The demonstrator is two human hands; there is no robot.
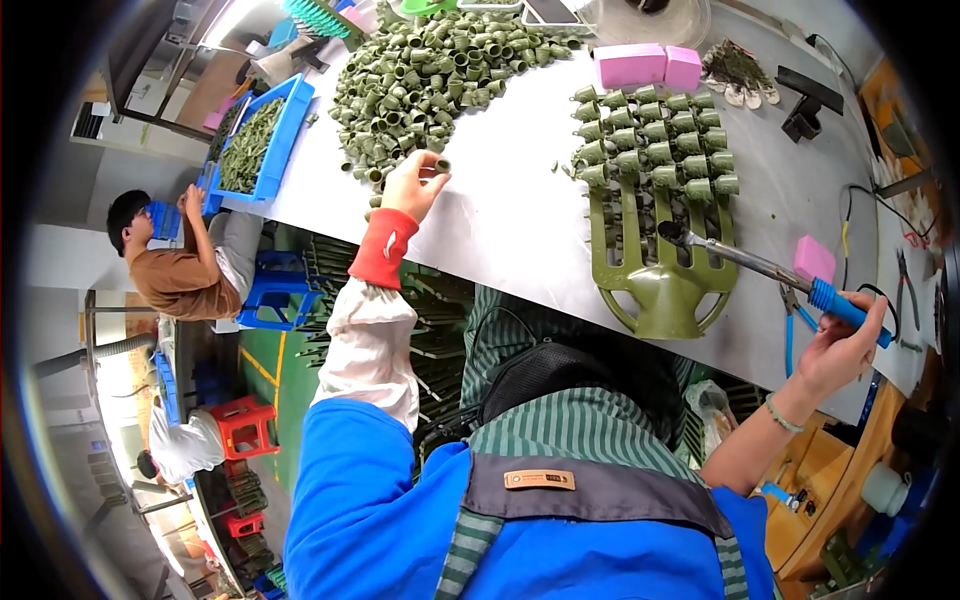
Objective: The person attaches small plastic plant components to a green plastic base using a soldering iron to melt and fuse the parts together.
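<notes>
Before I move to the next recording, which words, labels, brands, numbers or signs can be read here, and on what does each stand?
None reads clearly enough to quote.
Tan label on the apron: small dark print, too small to read.
Red wristband by the left hand: a white curved mark, no letters I can make out.

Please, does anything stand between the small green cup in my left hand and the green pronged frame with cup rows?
Only tiny green bits lie on the white tabletop between the cup in your left hand and the frame. The blue-handled metal tool in your right hand reaches over the frame's prongs.
</notes>
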